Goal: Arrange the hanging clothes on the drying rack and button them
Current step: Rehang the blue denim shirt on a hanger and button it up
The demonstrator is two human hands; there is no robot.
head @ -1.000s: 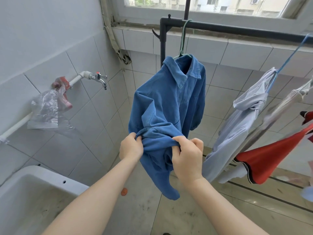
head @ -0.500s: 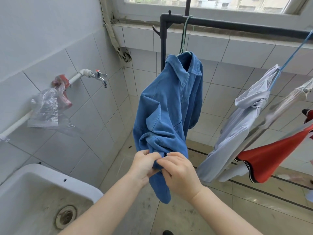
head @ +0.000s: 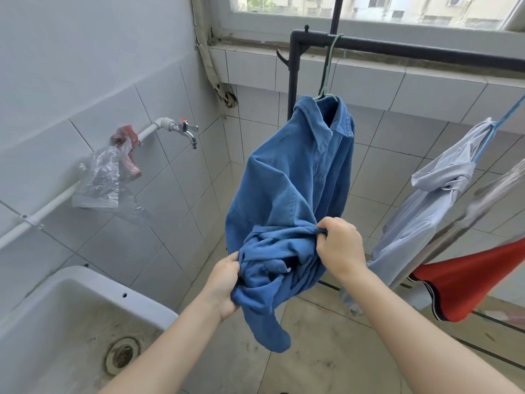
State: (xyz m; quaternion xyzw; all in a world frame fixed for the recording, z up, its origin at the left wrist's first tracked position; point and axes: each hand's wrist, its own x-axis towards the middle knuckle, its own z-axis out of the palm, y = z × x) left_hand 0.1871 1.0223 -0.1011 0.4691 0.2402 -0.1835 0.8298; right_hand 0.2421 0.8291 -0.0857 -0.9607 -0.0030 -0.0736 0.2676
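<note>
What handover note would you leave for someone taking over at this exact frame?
Left hand: grips the bunched lower part of the blue shirt.
Right hand: pinches a fold of the same shirt, higher up.
The blue shirt hangs from a green hanger on the black rail.
The pale shirt and red garment hang further right, with neither hand on them.
Done: the blue shirt is on the rack. No fastened button can be made out.
Left: straighten the bunched fabric, button the front, then see to the other clothes.
</note>
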